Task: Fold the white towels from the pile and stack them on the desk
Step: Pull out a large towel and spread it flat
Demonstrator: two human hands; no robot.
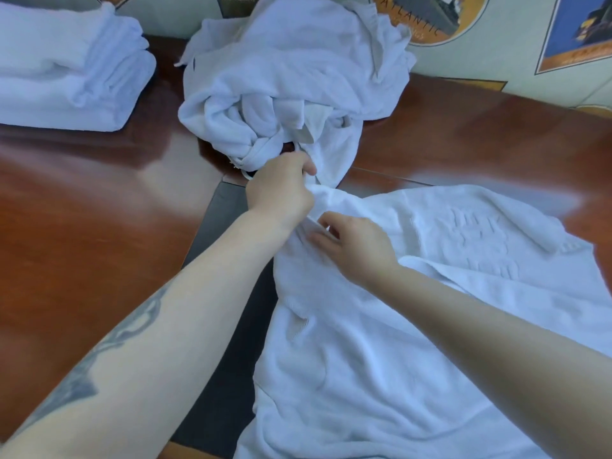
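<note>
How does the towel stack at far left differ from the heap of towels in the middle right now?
The towel stack is folded flat in neat layers with squared edges; the heap is crumpled and bunched, rising against the wall. The stack sits alone, untouched, on the desk; the heap has the left hand gripping cloth at its lower edge. The stack lies low and level; the heap stands taller and lopsided. Both are white terry cloth on the same desk.

White towel [414, 326] with a faint embossed pattern, white crumpled pile [291, 77], white folded stack [66, 71]; glossy reddish-brown desk [82, 210] with a dark inset panel [225, 326]; orange-and-blue posters [433, 18] behind; grey tattoo on the left forearm [99, 352].
</note>
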